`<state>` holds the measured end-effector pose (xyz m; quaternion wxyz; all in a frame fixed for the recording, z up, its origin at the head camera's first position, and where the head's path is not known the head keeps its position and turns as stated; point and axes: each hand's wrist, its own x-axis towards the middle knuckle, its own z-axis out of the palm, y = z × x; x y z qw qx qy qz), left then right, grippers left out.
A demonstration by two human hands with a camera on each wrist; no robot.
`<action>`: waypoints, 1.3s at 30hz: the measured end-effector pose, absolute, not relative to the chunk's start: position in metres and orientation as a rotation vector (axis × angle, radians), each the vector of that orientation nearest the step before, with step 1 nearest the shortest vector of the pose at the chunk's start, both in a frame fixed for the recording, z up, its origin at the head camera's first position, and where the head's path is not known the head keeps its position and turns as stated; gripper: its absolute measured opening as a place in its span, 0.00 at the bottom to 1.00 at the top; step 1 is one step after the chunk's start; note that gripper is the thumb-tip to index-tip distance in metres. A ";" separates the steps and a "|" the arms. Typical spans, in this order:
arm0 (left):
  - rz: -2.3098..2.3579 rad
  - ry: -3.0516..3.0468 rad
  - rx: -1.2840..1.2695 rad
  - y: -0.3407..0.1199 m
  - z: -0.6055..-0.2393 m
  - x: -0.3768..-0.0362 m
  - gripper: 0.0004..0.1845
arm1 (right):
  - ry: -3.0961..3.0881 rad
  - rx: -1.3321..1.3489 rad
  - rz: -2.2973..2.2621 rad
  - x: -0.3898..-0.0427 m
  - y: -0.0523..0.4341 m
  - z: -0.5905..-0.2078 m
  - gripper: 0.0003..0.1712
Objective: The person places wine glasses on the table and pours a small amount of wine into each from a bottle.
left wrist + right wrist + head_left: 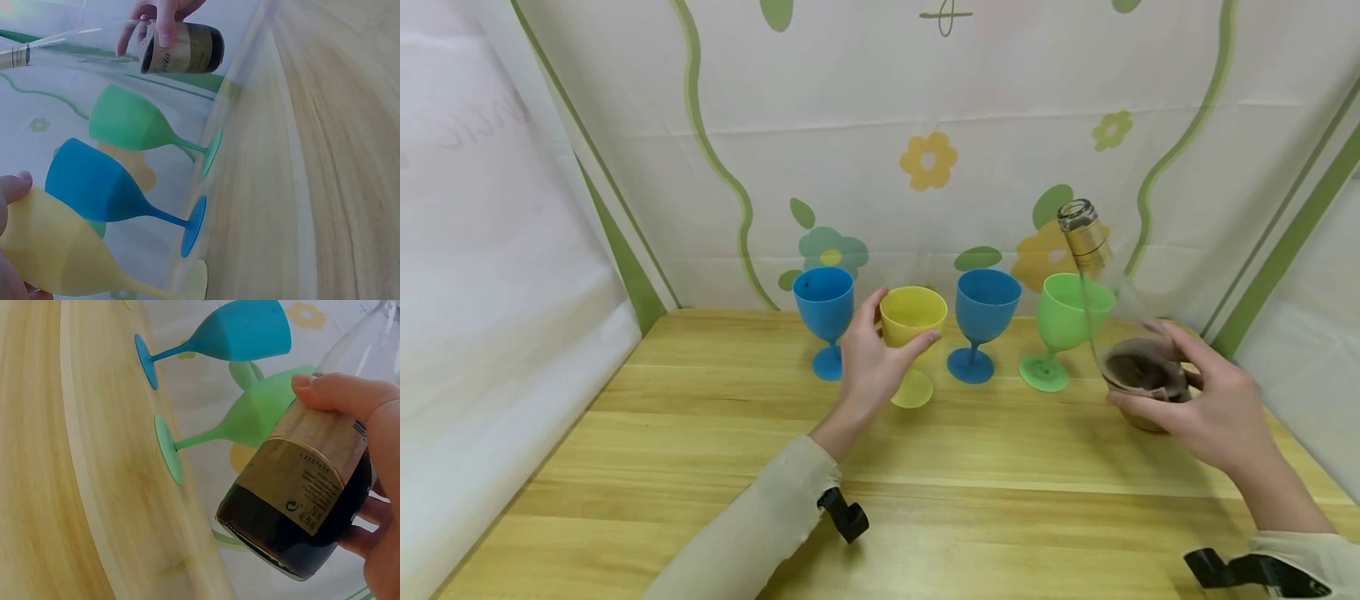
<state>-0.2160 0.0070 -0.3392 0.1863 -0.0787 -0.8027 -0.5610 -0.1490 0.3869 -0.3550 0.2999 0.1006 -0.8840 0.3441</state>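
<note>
My left hand grips the bowl of a yellow goblet, thumb and fingers round it; the goblet looks lifted and tilted a little. My right hand holds a clear glass bottle by its labelled lower part, neck leaning up and to the left, with dark liquid at the bottom. The bottle's open mouth stands above a green goblet.
On a wooden table, a blue goblet stands left of the yellow one and another blue goblet stands right of it. A flowered cloth backdrop closes the back; white cloth walls stand left and right.
</note>
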 end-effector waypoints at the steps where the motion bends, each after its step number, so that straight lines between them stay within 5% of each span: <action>1: -1.569 -2.270 -0.215 0.007 -0.339 -0.217 0.50 | -2.360 0.242 0.929 -0.149 0.388 -0.355 0.58; 39: -1.443 -2.289 -0.112 0.019 -0.342 -0.257 0.51 | -2.426 0.083 1.179 -0.148 0.401 -0.364 0.53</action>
